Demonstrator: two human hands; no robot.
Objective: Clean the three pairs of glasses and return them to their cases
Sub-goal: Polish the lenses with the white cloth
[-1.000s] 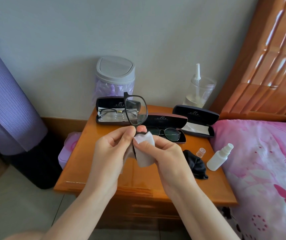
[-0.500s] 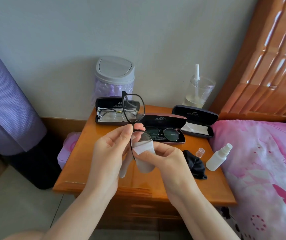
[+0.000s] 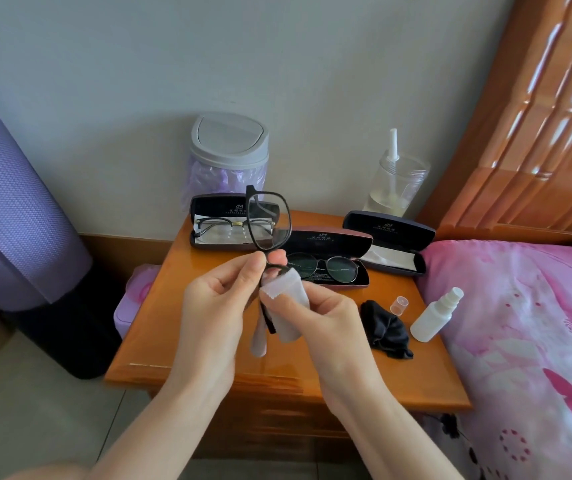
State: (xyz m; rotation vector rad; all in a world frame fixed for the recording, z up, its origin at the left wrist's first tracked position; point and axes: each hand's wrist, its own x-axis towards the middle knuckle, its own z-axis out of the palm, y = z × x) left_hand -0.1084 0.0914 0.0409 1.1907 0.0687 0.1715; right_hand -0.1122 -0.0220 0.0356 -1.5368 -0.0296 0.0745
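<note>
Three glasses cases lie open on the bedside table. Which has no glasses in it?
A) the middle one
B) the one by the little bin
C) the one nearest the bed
C: the case nearest the bed holds only a pale cloth, while the case by the bin and the middle case each hold a pair; the left hand grips the third pair, the right hand pinches a wiping cloth on it.

This is a bedroom in a home: a glossy wooden nightstand [image 3: 160, 323] stands against a plain pale wall, with a bed in a pink flowered cover [image 3: 519, 323] just right of it. A carved wooden headboard [image 3: 537, 133] rises behind that, a small lidded bin [image 3: 229, 147] sits at the nightstand's back, and a rolled purple mat [image 3: 11, 202] stands to its left
</note>
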